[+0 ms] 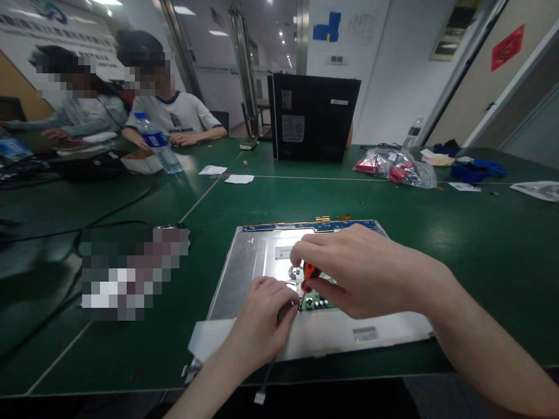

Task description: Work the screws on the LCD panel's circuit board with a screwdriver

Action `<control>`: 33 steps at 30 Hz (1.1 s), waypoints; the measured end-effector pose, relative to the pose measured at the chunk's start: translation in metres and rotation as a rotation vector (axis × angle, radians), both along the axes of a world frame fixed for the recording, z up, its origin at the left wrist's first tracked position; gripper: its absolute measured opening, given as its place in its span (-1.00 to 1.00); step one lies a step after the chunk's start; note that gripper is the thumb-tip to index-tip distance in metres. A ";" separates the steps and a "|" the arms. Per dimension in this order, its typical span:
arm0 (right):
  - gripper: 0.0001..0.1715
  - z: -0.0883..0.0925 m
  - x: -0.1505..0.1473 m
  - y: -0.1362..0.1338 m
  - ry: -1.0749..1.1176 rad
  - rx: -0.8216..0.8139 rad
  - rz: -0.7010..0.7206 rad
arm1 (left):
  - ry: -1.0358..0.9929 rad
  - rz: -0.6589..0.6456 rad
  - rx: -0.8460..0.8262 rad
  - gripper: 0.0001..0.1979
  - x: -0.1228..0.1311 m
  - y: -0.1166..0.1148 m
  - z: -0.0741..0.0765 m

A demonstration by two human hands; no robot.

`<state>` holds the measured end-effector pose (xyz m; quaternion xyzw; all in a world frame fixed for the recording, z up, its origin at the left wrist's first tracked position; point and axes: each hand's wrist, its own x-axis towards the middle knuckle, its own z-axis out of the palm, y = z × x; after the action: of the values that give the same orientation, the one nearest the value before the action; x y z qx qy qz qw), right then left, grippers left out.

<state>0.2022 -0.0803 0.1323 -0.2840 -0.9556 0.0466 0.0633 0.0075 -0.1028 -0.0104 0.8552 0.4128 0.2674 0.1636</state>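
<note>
a green table [458, 233] spreads across the room, thin pale seams crossing its top. beyond its far left corner, a pale wall [26, 38] carries rows of dark lettering, with a brown panel [20, 84] lower down. past the middle of the far edge, glass [283, 58] stands between metal frames beside a shiny upright pole [243, 64], and small ceiling lights [283, 42] show behind it. bright lamps [184, 10] hang overhead on the left. right of the glass, a white wall [406, 70] bears a blue patch [334, 26] and a socket [336, 60]. beyond the far right corner, a beige door [484, 87] wears a red sign [508, 48].
</note>
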 end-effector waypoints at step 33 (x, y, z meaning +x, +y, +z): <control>-0.91 -0.001 -0.001 0.002 -0.013 0.027 -0.035 | 0.013 0.009 0.008 -0.86 0.000 0.000 0.000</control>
<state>0.2010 -0.0780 0.1310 -0.2999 -0.9515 0.0309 0.0618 0.0071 -0.1024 -0.0100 0.8556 0.4167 0.2642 0.1565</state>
